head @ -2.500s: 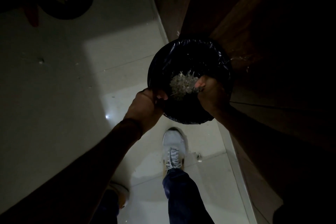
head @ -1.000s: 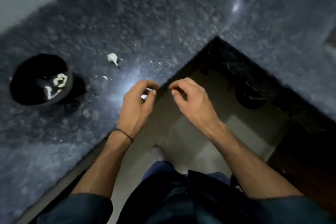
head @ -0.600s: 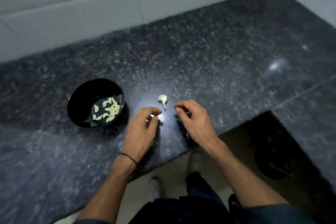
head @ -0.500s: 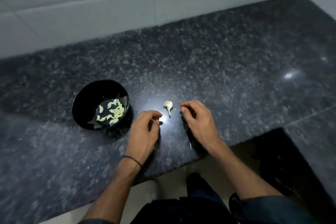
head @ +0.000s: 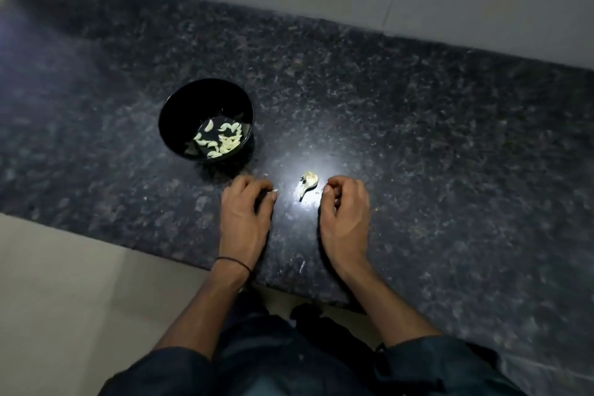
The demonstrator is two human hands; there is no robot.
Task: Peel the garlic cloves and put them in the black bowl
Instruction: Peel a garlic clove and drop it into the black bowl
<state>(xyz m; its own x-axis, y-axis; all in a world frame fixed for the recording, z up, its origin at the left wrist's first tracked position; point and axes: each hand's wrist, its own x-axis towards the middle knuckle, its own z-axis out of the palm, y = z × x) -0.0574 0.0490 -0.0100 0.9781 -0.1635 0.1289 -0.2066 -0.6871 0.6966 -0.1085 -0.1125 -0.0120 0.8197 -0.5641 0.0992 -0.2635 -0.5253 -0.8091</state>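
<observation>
Sitting upright on the dark speckled surface (head: 418, 138), the black bowl (head: 172, 112) is holding a loose heap of peeled garlic cloves (head: 223, 141), pale yellow and curved, gathered on the side of its floor nearest you. To the right of the bowl and apart from it, one unpeeled clove (head: 309, 182) is lying on the surface in a bright patch of glare, between your two hands. It is looking off-white, plump at one end and tapering to a thin tail pointing toward you. Your left hand (head: 246, 215) is resting on the surface with its fingers curled. A tiny pale scrap (head: 275, 191) is showing at their tips, and I cannot tell whether they are pinching it. Your right hand (head: 345, 215) is resting just beside the clove, fingers curled in narrow, with nothing showing between them.
</observation>
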